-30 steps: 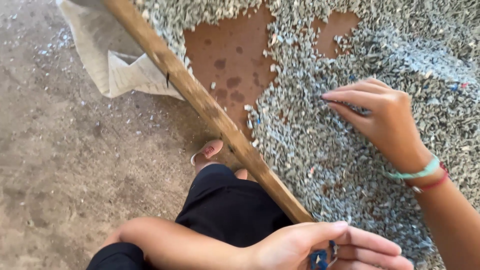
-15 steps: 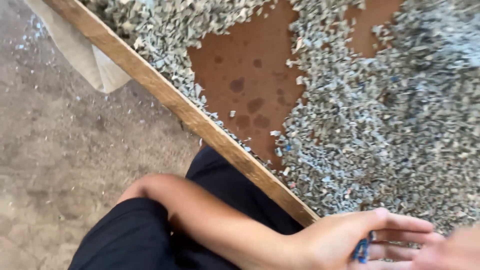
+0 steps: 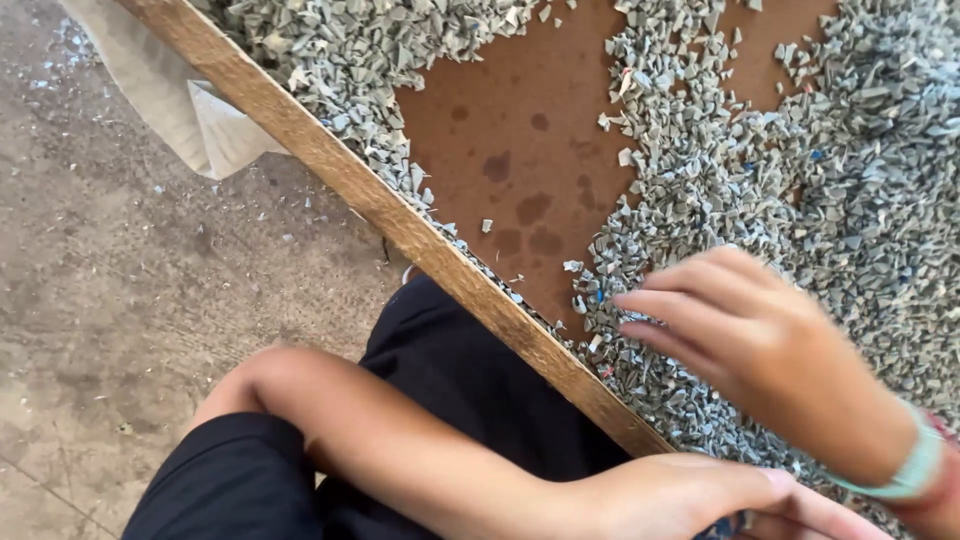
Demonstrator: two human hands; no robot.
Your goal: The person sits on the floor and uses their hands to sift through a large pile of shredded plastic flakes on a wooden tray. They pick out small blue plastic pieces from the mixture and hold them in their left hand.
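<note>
Grey plastic chips [image 3: 800, 180], small, light, stiff, sharp-edged, loose; heaped on brown board [image 3: 500, 130] inside wooden rail [image 3: 400, 225]. Right hand [image 3: 760, 350] over chips near rail, fingers spread, holding nothing. Left hand [image 3: 680, 495] below rail, half out of view, grip unclear. Best pinched singly or raked; scatter easily.

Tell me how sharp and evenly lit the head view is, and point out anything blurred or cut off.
Head view: soft, even daylight with no glare and only faint shadows; the grey plastic chips and wooden edge are fairly crisp; the right hand is motion-blurred, mostly at the fingers; the left hand is cut off by the bottom edge, so what it holds cannot be made out.
</note>
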